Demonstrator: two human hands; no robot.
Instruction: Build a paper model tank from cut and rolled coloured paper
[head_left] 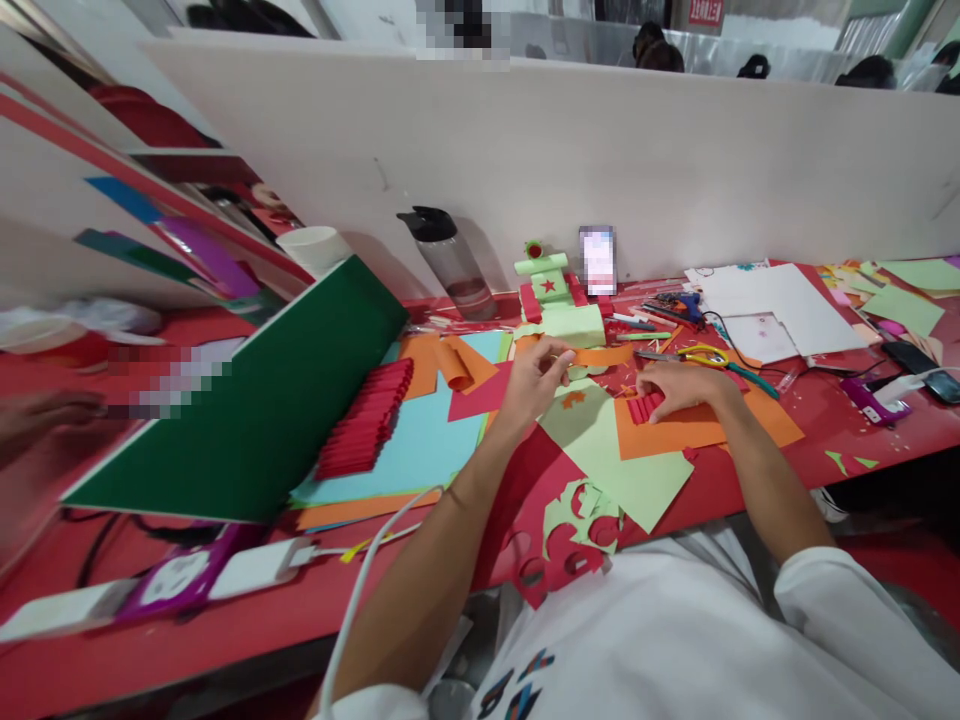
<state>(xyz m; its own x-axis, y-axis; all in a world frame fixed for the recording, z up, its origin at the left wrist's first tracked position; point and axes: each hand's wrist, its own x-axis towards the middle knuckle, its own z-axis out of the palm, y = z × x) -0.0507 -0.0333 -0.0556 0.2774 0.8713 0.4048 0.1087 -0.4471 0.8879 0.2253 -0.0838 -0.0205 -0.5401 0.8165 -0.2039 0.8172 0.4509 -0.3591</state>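
My left hand (538,378) pinches the end of an orange paper strip (606,356) between thumb and fingers. The strip stretches right toward my other hand. My right hand (682,390) curls its fingers around small red paper pieces (642,408), just above an orange paper sheet (667,432). Behind both hands stands a light green paper model (574,322) with red parts and a star on its front. Yellow-handled scissors (701,356) lie beyond my right hand. Pale green paper (619,450) spreads between my forearms.
Red paper rolls (367,420) lie in a row on blue sheets, left of my arm. A green board (255,400) leans at the left, and a water bottle (454,265) stands by the white partition (525,150). Cut paper scraps (581,515) lie near the table edge. A phone (598,262) stands upright.
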